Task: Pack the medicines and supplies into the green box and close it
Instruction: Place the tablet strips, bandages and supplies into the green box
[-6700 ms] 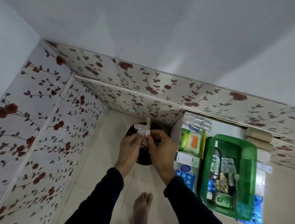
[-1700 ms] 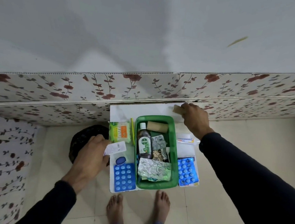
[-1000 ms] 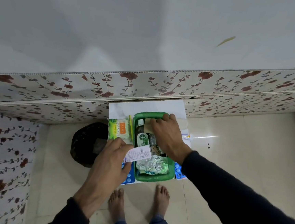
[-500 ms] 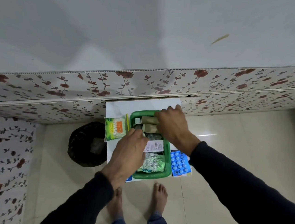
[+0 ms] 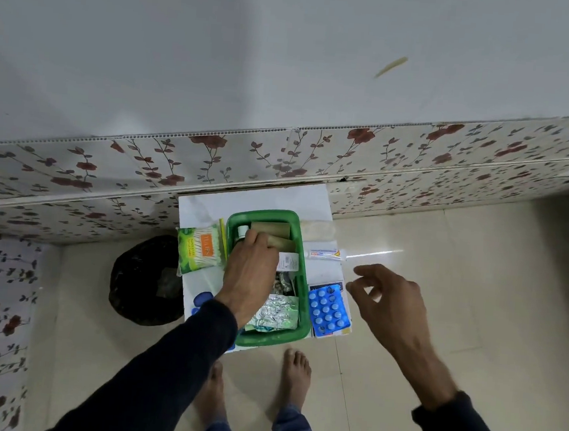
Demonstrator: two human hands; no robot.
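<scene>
The green box (image 5: 305, 287) stands open on a small white table (image 5: 271, 195). In it lie two brown bandage rolls (image 5: 271, 229), a bottle with a white cap (image 5: 242, 230), silver blister strips (image 5: 276, 309) and a white carton (image 5: 288, 262). My left hand (image 5: 250, 271) is down in the box, over the bottle, with its thumb side on the white carton. My right hand (image 5: 389, 303) hovers to the right of the table, fingers spread and holding nothing. Outside the box lie a blue blister pack (image 5: 328, 310), an ointment tube (image 5: 324, 253), a cotton-bud pack (image 5: 199, 251) and a pale roll (image 5: 318, 230).
A black bin (image 5: 145, 278) stands on the floor left of the table. A flowered wall panel (image 5: 281, 156) runs behind the table. My bare feet (image 5: 295, 371) are on the tiled floor at the table's front edge. Another blue item (image 5: 201, 299) peeks out beside my left wrist.
My right hand has left the second bandage roll in the box and pulled out to the right, now open. My left hand has brought the white carton into the box.
</scene>
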